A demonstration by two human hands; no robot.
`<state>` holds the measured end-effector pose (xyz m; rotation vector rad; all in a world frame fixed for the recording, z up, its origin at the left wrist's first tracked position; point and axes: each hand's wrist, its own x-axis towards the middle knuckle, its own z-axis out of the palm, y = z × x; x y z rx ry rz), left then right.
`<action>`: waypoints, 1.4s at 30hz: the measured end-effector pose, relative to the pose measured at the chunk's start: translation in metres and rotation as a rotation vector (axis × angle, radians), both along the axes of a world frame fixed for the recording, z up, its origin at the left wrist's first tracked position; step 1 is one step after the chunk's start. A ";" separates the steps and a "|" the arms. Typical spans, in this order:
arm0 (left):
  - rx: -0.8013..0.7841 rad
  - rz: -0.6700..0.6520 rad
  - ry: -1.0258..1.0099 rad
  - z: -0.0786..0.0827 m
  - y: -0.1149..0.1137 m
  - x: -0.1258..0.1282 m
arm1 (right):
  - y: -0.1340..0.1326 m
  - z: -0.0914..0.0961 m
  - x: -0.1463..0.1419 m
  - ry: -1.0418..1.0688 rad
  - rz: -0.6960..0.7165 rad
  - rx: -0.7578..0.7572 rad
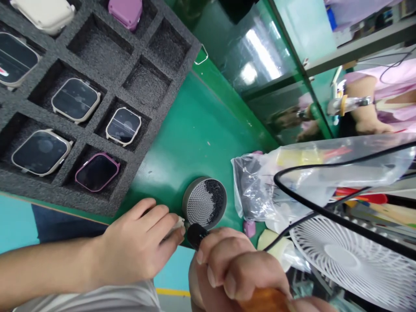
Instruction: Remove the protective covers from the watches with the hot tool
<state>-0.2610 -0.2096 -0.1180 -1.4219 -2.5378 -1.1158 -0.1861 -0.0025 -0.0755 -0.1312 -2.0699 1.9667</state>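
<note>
Black-tipped hand tool [197, 236] sits in the near part of the scene, its dark end just beside a round dish [184, 203] with a studded grey floor, black bits heaped along its right side. The dish stands on a green tabletop [169, 160]. To the left, a grey foam tray [94, 201] takes up the far corner, with square watches in its compartments: a purple-framed watch [97, 172] near the tray's edge, pale-framed ones around it, and a purple watch case [126, 13] at the far side.

On the right, a clear plastic bag [256, 186] lies beside the dish, a small purple piece [249, 228] at its near edge. A thick black cable [276, 179] loops across in front of the bag and over a white fan grille [341, 255]. Far right, a co-worker's arm [362, 93] shows against pink clothing.

The right hand [240, 268] comes in from the near side, fingers curled tightly round the tool and covering most of it; orange-brown material shows below the knuckles. The left hand [143, 242] reaches in from the left, forearm low and almost level, back of the hand up, thumb and fingers pinching a small pale piece [178, 223], mostly hidden, just left of the tool's end
</note>
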 end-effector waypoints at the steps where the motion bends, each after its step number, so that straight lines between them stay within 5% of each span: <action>1: 0.004 0.004 -0.001 0.000 0.000 0.000 | -0.004 -0.001 -0.005 0.018 0.037 -0.013; 4: 0.022 0.009 0.001 0.001 0.000 -0.001 | -0.022 0.006 -0.021 0.006 0.092 -0.025; 9: -0.016 -0.008 0.033 0.002 -0.003 -0.001 | -0.043 0.032 -0.038 0.180 -0.168 -0.022; 14: -0.109 -0.096 0.085 0.004 -0.009 -0.002 | -0.024 0.037 -0.049 0.281 -0.390 -0.045; 26: -0.123 0.074 0.104 0.009 0.001 -0.002 | -0.017 0.021 -0.054 0.294 -0.407 -0.072; 38: -0.085 0.069 0.151 0.003 0.000 0.000 | -0.015 0.018 -0.054 0.263 -0.394 -0.059; 42: -0.050 0.026 0.144 0.002 -0.003 0.001 | -0.021 0.032 -0.053 0.241 -0.420 -0.054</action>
